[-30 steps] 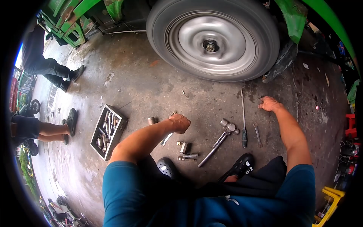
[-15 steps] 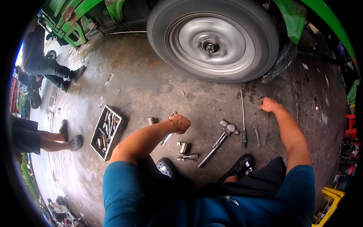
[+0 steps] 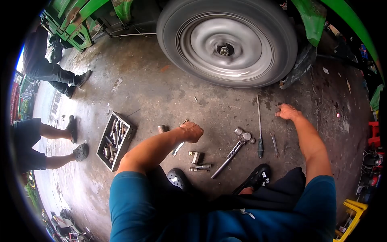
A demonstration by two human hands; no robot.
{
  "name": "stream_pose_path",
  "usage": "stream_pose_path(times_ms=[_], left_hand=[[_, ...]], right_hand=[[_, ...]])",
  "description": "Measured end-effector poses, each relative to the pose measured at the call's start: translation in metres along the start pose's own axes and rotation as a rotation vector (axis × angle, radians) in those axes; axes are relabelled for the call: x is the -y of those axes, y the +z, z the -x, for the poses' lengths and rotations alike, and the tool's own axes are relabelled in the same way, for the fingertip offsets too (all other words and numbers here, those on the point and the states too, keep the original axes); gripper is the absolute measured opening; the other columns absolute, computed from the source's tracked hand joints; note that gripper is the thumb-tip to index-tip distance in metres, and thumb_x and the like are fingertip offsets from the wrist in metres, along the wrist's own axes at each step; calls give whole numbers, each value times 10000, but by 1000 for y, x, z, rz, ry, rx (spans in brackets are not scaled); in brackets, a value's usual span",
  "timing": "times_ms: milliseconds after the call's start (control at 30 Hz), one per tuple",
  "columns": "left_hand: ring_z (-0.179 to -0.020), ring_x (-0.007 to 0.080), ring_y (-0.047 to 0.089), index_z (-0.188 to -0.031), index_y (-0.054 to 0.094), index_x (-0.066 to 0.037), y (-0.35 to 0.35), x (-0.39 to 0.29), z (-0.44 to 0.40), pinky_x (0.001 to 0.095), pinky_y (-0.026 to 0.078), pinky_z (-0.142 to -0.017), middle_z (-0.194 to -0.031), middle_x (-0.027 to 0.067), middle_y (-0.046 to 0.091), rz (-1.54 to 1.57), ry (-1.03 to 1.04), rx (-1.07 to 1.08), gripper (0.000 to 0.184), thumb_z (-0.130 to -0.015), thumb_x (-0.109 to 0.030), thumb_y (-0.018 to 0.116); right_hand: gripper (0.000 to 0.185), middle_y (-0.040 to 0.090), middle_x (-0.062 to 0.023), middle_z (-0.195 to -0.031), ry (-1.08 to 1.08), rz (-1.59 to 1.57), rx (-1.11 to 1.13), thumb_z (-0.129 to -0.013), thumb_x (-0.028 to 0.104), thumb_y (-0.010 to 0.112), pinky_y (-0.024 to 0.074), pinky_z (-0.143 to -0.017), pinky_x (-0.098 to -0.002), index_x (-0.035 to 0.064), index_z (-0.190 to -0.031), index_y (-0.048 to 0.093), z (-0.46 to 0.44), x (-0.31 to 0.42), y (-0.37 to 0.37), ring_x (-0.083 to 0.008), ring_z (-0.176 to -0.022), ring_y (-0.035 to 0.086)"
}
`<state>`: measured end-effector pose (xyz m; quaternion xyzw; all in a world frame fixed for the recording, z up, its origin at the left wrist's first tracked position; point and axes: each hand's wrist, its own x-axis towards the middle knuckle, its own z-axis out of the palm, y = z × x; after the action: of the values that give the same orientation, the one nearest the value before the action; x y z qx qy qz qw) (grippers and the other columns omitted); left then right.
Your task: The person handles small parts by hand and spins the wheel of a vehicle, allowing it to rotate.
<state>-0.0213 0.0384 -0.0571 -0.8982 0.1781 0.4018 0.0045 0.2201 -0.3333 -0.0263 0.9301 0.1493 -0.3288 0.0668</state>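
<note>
My left hand hangs with curled fingers above a wrench on the floor, beside a metal socket; whether it holds anything is hidden. To the right, my right hand is held out with bent fingers, near the tip of a long screwdriver; its fingertips are too small to read. A small wrench lies right of the screwdriver. Between my hands lie a hammer and a metal bar. A metal block and sockets are near my left shoe.
A large wheel, its rim blurred, stands ahead under a green vehicle body. A tray of sockets sits at left. Two people's legs are at far left. A yellow frame is at lower right.
My hands have kept their places. At the left, one person's feet have shifted and now stand farther apart. The wheel's rim looks smeared differently from frame to frame.
</note>
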Motion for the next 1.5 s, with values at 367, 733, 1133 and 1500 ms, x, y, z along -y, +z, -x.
stream_pose_path(times_ms=[367, 733, 1133, 1500], left_hand=[[-1022, 331, 644, -1015, 665, -13, -2, 0, 1, 395, 523, -825, -1043, 180, 673, 21, -3, 22, 250, -794, -69, 561], [-1031, 334, 631, -1036, 653, -59, -4, -2, 3, 412, 520, -846, -1049, 161, 665, 12, 2, -20, 252, -819, -89, 527], [-1043, 333, 635, -1057, 660, -23, -5, -1, 2, 404, 519, -855, -1058, 183, 669, 6, -5, 27, 274, -812, -86, 555], [-1085, 327, 616, -1104, 638, -40, -14, -5, 9, 410, 508, -881, -1121, 177, 649, 12, -10, 46, 294, -841, -84, 514]], right_hand=[[524, 570, -170, -1275, -40, 34, 56, -822, 384, 646, 409, -1003, -408, 54, -1226, 598, -9, -4, 3, -329, -1217, 509], [532, 564, -153, -1291, -6, 39, 53, -818, 399, 647, 401, -1017, -404, 64, -1228, 601, -19, -9, 9, -322, -1225, 504], [583, 520, -152, -1348, 13, 42, 92, -824, 401, 643, 373, -1050, -406, 79, -1301, 548, -7, 2, 0, -311, -1273, 465], [598, 522, -150, -1349, 9, 2, 62, -819, 386, 651, 375, -1054, -400, 58, -1306, 537, -10, -3, 5, -304, -1275, 467]])
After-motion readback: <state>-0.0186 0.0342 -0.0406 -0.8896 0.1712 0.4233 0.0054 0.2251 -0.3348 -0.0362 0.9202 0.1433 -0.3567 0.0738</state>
